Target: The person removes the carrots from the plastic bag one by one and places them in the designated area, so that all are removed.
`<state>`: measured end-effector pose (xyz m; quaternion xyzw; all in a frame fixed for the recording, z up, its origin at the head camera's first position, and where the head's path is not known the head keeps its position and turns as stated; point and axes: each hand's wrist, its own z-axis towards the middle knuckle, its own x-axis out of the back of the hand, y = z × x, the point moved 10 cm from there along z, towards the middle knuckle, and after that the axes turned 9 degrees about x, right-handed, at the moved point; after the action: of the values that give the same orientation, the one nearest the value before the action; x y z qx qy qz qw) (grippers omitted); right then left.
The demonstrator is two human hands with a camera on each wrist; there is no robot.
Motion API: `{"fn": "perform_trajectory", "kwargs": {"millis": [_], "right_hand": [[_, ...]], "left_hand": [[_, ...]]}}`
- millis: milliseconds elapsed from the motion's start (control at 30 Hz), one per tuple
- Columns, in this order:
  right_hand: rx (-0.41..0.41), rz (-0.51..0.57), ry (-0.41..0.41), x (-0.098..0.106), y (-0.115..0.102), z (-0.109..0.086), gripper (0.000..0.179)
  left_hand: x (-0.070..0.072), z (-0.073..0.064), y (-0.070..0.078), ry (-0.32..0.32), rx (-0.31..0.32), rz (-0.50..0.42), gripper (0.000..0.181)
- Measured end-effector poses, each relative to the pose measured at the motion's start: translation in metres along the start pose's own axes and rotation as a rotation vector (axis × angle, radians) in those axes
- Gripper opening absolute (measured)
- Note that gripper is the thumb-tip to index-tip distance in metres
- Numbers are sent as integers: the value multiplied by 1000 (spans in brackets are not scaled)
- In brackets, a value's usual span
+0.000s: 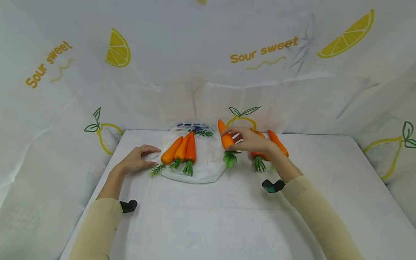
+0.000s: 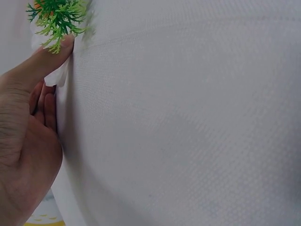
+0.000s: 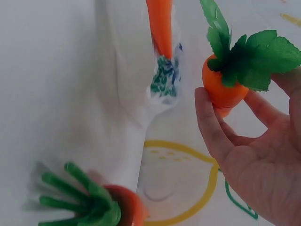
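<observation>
My right hand [image 1: 244,139] holds an orange carrot [image 1: 226,139] above the table, thumb and fingers around its thick end. Broad green leaves [image 3: 256,59] spread from that end, and the tip points away from me. A white bag [image 1: 207,166] with blue and green print lies flat at the middle. Three more carrots [image 1: 190,149] rest side by side on it, leafy ends towards me. At the bag's left edge, my left hand [image 1: 136,159] has its thumb and curled fingers around a fold of white material [image 2: 55,77], close to feathery green leaves [image 2: 61,21].
Behind my right forearm lie several carrots [image 1: 278,143], partly covered by the arm; one has a stubby green top [image 1: 259,164]. The white table [image 1: 204,225] meets a white cloth backdrop [image 1: 175,81] with lemon prints just behind the bag. Dark straps sit at both wrists.
</observation>
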<state>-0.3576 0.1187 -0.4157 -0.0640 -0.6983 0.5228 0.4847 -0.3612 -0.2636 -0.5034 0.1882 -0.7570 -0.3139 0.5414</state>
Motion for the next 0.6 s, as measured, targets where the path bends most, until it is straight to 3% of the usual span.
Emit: {"fn": "perform_trajectory", "kwargs": {"millis": [133, 267, 600], "right_hand": [[-1, -1, 17, 9, 12, -7, 53], [-53, 11, 30, 16, 28, -14, 55], [-113, -33, 13, 19, 52, -21, 56]], "left_hand": [[0, 0, 0, 0, -1, 4, 51], [0, 0, 0, -4, 4, -1, 51], [-1, 0, 1, -2, -15, -4, 51]]}}
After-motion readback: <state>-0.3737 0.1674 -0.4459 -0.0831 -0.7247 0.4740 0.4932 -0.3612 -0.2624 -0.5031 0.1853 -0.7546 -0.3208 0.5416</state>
